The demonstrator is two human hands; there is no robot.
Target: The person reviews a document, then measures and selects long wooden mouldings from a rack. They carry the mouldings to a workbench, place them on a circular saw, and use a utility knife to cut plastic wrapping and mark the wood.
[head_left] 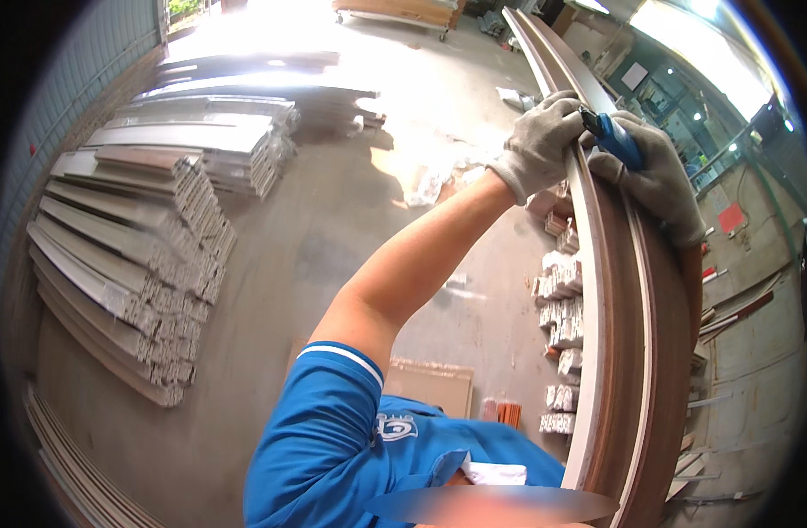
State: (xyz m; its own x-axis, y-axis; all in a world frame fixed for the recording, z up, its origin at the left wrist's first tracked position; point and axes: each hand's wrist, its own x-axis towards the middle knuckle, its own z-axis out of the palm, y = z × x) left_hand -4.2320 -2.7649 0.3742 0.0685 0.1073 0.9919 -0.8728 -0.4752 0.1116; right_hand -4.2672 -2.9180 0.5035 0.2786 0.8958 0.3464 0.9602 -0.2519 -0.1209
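Note:
Long brown boards (615, 352) with pale edges run from the lower edge up to the far right, side by side. My left hand (544, 136), in a grey work glove, is closed over the pale left edge of the boards, fingertips beside the black head of a blue tool. My right hand (663, 172), gloved too, wraps around that blue hand tool (622, 143) and holds it low over the boards. The tool's exact kind is unclear, since the fingers cover part of it. Its black end points toward my left hand.
Stacks of pale, partly wrapped profiles (139, 255) lie on the floor to the left. Bundled profile ends (562, 299) show beneath the boards. A wheeled cart (395, 13) stands far back. Scraps of clear plastic (434, 180) lie on the floor (324, 255).

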